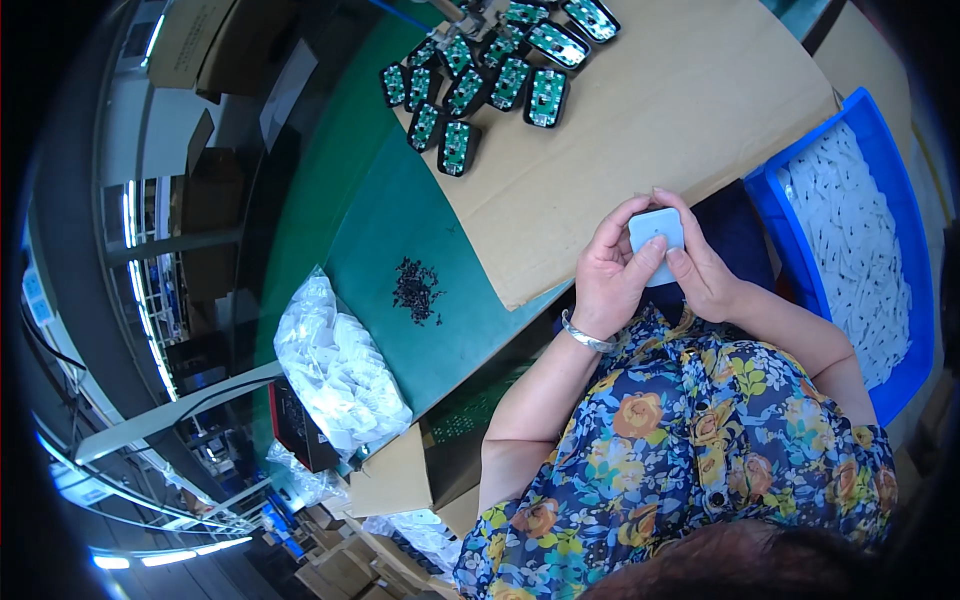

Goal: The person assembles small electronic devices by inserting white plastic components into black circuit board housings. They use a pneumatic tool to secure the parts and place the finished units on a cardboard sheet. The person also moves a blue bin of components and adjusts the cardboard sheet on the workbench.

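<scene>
Close to my body, a pale rounded plastic housing [657, 236] is held between both hands. My left hand [612, 270], with a bracelet at the wrist, is wrapped round its left side. My right hand [706, 280] grips its right side. Both thumbs press on the upper face, and the fingers curl round the far edge. The underside is hidden. Beyond my hands, on a cardboard sheet [640, 120], lie several black cases with green circuit boards [545, 97] in them.
At the right stands a blue bin [790, 235] filled with white plastic pieces [850, 230]. On the green tabletop [375, 210] are a pile of small black screws [415, 290] and a clear bag of white parts [335, 370]. A metal fixture [470, 18] stands at the far edge.
</scene>
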A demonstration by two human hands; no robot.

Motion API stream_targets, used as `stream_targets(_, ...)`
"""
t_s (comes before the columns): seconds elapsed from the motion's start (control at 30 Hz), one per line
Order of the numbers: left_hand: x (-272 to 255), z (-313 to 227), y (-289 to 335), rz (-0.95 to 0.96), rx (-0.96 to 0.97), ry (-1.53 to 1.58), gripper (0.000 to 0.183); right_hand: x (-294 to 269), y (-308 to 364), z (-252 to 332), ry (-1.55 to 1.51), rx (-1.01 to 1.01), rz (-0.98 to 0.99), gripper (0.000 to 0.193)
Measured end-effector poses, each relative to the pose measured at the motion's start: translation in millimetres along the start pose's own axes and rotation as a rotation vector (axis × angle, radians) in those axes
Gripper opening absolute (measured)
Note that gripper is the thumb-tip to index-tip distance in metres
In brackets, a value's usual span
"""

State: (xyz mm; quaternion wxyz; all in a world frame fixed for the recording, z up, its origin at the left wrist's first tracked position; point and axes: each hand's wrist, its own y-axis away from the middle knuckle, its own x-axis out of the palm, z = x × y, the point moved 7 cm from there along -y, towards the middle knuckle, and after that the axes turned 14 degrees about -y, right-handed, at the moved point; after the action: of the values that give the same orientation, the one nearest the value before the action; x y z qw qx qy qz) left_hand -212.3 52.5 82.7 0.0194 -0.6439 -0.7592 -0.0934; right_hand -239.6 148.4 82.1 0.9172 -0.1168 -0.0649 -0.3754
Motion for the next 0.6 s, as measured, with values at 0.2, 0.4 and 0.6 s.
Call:
stream_targets(0.2, -15.9, -3.3, 4.3, -0.096, -0.039, 0.087, 0.038, -71.5, -64.1, 97.6, -0.015, -0.523, -0.196, 0.048)
stream_targets(0.4, -26.6, -4.5, 6.3, -0.140, -0.017, 0.087, 0.037, -42.2, -209.5, 198.3, 0.297, -0.418, -0.164, 0.066)
stream_targets(0.6, -35.5, -1.7, 20.8, -0.198, -0.064, 0.070, 0.033, -42.1, -253.6, 219.7, -0.065, -0.312, -0.016, 0.033)
